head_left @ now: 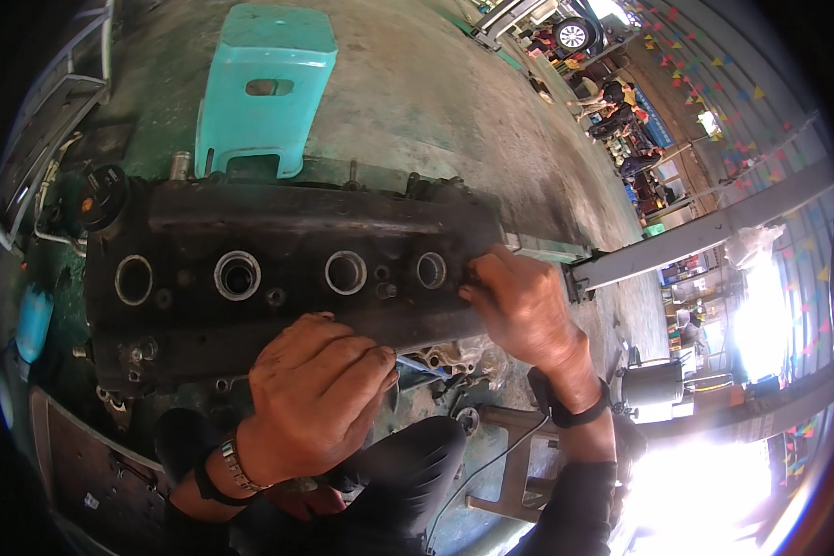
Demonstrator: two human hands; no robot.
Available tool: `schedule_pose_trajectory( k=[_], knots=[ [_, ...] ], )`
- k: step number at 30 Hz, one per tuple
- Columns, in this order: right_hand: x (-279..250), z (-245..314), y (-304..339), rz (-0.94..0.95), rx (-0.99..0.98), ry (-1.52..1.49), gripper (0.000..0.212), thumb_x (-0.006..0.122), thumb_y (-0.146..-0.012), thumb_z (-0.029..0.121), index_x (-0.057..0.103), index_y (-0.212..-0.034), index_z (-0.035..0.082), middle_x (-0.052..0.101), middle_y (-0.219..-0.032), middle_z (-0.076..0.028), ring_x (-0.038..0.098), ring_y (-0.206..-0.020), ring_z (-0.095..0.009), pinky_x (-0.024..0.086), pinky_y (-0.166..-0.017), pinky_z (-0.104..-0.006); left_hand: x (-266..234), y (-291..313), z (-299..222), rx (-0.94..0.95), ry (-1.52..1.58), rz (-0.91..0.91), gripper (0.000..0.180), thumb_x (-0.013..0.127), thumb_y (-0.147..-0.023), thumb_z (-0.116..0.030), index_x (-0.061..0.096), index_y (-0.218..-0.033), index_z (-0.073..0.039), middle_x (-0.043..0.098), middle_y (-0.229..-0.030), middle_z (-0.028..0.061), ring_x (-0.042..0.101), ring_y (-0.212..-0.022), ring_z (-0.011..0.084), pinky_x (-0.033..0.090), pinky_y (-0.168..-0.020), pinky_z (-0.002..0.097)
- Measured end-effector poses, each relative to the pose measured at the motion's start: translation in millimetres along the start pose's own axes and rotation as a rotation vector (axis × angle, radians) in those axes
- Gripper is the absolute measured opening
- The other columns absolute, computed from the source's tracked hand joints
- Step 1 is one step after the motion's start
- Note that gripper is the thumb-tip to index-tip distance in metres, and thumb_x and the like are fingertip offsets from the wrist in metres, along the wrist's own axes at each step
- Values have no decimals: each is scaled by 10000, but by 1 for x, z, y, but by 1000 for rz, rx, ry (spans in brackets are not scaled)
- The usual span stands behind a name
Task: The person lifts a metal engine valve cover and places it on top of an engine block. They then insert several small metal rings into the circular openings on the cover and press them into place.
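Note:
A long black engine valve cover [287, 313] lies across the middle, with a row of several round metal-ringed holes along its top. A black oil filler cap [105, 196] sits at its far left corner. Curled over the cover's near edge is my left hand [320, 394], closed, its fingertips partly hidden. My right hand [528, 310] grips the right end of the cover with bent fingers; whether a small part is pinched there is hidden. Beneath the cover's near right side, pale metal engine parts [459, 357] show.
A turquoise plastic stool [267, 88] stands beyond the cover. At the left are a blue bottle [34, 322] and a metal tray [69, 445]. A beige stool [505, 463] with a cable is near my right forearm. A grey post [704, 246] rises at right; people [625, 116] are farther off.

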State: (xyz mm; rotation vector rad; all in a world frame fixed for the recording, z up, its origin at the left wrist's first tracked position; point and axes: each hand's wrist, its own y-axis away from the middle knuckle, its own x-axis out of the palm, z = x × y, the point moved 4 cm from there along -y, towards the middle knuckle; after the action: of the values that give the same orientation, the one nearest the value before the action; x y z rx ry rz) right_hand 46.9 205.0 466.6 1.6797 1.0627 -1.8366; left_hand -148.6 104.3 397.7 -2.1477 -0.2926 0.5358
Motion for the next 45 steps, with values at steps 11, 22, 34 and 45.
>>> schedule_pose_trajectory(
  k=[11,22,34,45],
  knots=[
    [5,3,-3,-24,-32,97,223,794,-771,100,591,-841,40,582,-734,-124,615,-631,-336,473,-553,-425,-1,1,0,5,21,-4,205,781,-708,-20,693,-893,-2,668,-817,88,655,-753,259,548,-727,415],
    [-1,-3,2,14,21,-65,225,796,-781,95,622,-914,46,620,-822,-138,610,-683,-359,494,-600,-443,-1,1,0,12,16,-13,211,784,-708,-23,689,-895,-9,661,-811,84,648,-748,253,542,-709,408],
    [1,-7,1,54,13,-46,246,780,-790,60,575,-920,25,596,-808,-160,602,-726,-391,473,-611,-466,0,3,1,-4,24,-6,254,796,-702,-8,678,-927,-14,669,-839,93,655,-768,271,549,-719,425],
    [4,2,-2,39,-33,112,216,765,-820,118,559,-862,67,560,-760,-128,598,-668,-351,479,-578,-445,0,4,1,-7,11,-21,212,791,-707,-28,697,-896,-8,667,-826,82,654,-767,250,561,-728,415]
  ],
)
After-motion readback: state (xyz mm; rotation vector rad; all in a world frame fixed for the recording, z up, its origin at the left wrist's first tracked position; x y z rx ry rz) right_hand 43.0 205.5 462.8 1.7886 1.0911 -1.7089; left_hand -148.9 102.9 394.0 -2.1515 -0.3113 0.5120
